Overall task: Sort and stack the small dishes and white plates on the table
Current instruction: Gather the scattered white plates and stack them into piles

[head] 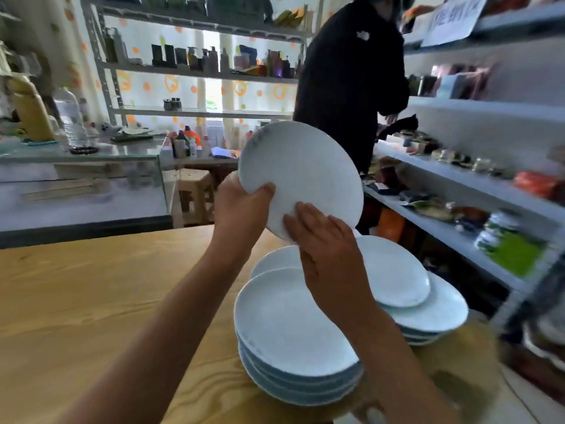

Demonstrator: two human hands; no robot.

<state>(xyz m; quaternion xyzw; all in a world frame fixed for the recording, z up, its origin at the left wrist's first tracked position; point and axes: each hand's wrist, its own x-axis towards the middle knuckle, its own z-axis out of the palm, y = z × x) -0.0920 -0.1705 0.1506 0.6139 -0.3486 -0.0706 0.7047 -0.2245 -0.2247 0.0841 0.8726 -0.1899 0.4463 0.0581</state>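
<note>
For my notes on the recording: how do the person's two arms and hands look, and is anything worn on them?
Both forearms are bare, with no sleeve in view. The left hand and the right hand wear no gloves, rings, watch or bracelet that I can see.

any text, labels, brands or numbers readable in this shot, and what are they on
Nothing can be read for certain.
White paper sign on the upper right shelf: large dark characters, cut off and blurred, unreadable.
Small white logo on the dark jacket of the person at the shelves: too small to read.
Bottles on the back shelf: labels too small and blurred.
Raised plate held by the left hand and right hand: faint grey smudge near the rim, no legible text.
</note>
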